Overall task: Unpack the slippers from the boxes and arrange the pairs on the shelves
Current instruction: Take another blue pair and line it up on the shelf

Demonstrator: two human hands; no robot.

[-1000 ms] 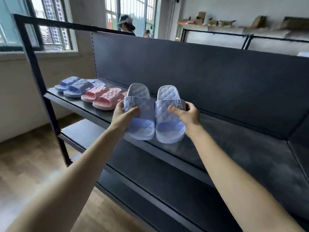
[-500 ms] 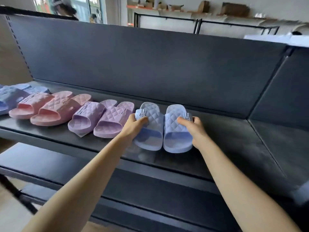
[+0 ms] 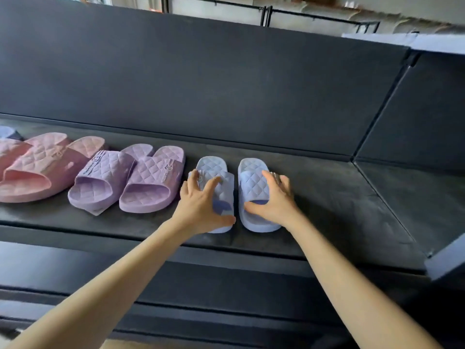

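A pair of light blue quilted slippers lies on the black top shelf (image 3: 327, 197), toes toward me, with a small gap between them. My left hand (image 3: 201, 207) rests over the left blue slipper (image 3: 211, 165), fingers spread across its strap and thumb along the toe end. On the right blue slipper (image 3: 253, 183), my right hand (image 3: 276, 202) holds the strap, thumb tucked in the opening and fingers over the outer side. To the left stand a purple pair (image 3: 141, 182) and a pink pair (image 3: 42, 167).
Another blue slipper (image 3: 6, 132) peeks in at the far left edge. The dark back panel (image 3: 226, 84) rises behind the row. Bare shelf surface stretches right of the blue pair to an adjoining shelf section (image 3: 415, 192). A lower shelf (image 3: 226, 285) runs beneath my forearms.
The blue pair went from held above the shelf to lying on it beside the purple pair. The slippers have parted slightly, and my left fingers have spread out.
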